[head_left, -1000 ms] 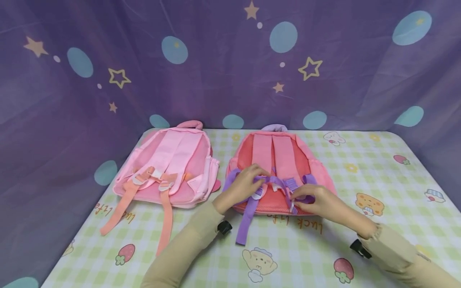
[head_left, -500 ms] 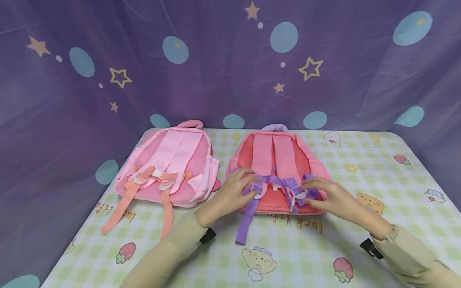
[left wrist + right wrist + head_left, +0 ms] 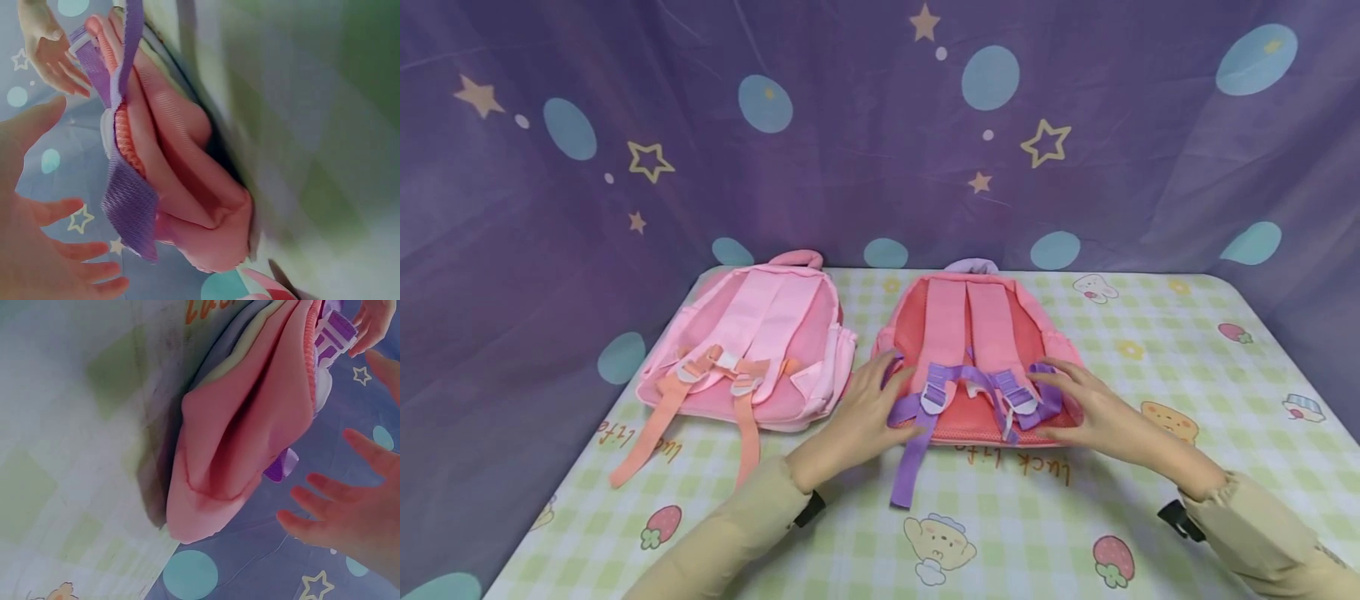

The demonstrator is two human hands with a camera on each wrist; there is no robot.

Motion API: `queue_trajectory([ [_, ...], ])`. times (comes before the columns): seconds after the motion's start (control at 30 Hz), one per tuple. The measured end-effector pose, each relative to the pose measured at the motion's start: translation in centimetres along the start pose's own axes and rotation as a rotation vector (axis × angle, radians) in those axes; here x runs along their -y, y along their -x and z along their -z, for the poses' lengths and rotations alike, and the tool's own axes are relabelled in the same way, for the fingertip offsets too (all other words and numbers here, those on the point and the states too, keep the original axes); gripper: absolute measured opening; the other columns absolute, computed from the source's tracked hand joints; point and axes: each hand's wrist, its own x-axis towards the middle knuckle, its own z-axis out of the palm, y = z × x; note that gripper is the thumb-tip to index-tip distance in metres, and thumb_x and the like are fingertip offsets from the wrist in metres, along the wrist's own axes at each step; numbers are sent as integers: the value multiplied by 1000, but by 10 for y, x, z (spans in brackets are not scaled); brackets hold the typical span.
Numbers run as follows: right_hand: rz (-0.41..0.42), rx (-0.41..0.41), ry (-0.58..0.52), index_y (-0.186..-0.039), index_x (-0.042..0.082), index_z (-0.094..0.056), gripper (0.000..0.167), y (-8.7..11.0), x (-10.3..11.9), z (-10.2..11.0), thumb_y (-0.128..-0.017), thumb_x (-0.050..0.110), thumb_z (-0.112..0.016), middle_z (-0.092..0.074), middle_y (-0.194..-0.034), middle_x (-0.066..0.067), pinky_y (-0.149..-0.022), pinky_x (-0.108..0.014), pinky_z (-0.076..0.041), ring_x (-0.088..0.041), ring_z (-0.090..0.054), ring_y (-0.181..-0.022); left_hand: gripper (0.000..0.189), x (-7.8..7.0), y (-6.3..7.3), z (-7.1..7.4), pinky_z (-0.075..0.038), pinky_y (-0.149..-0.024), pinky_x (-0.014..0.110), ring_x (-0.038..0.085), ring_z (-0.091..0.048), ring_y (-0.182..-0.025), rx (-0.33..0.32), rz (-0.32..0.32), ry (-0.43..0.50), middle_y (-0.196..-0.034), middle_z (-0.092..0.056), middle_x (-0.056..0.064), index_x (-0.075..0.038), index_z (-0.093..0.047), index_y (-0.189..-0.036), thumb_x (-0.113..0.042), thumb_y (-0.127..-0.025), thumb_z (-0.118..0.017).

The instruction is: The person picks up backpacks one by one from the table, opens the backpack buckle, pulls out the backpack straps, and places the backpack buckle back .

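A coral-pink backpack [image 3: 992,333] lies straps-up on the table, its purple webbing straps [image 3: 913,458] and white buckles [image 3: 934,398] gathered near the bottom. At its lower left corner my left hand [image 3: 861,412] hovers with fingers spread. On the opposite side my right hand [image 3: 1093,412] is beside the lower right edge, thumb and fingers apart. Both wrist views show spread fingers with nothing held, a small gap from the bag's pink side pocket [image 3: 219,469]. One purple strap [image 3: 130,200] loops down over the bag's side in the left wrist view.
To the left lies a lighter pink backpack [image 3: 760,333] with orange straps [image 3: 658,437], also straps-up. A green checked tablecloth [image 3: 1022,533] with cartoon prints covers the table. Behind hangs a purple curtain [image 3: 865,167] with stars and blue dots.
My right hand has let go of the purple strap end by the right buckle. Both hands have moved outward to the backpack's lower sides, leaving the straps and buckles uncovered.
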Motion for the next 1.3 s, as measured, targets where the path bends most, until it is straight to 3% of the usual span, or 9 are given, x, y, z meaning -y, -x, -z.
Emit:
queue_trajectory([
  [0.4,-30,37,3,-129,8,-42,70,1,-12,-4,-72,35,-72,-25,-137,-23,-86,-62,-31,-45,-27,-121,94,7,8,-7,-17,-103,48,39,-20,-128,46,79,14,-140,-22,24,0,-25,-137,-47,-70,-69],
  [0.67,-60,66,10,-130,7,-40,76,0,-18,-8,-69,38,-73,-23,-138,-25,-87,-62,-31,-46,-27,-121,94,10,10,-12,-21,-103,47,35,-21,-129,98,147,68,-142,-19,22,-3,-18,-140,-48,-72,-66],
  [0.97,-99,100,-3,-130,6,-40,78,0,-23,-11,-69,43,-72,-22,-139,-24,-86,-61,-33,-47,-30,-119,91,13,10,-14,-22,-103,42,31,-24,-129,138,166,141,-143,-20,18,-9,-16,-141,-44,-74,-66],
  [1.3,-129,121,9,-131,4,-40,79,0,-26,-12,-70,44,-71,-27,-136,-24,-85,-59,-35,-46,-36,-116,88,16,7,-17,-26,-101,41,27,-24,-129,175,167,192,-145,-20,12,-9,-19,-141,-44,-75,-66],
])
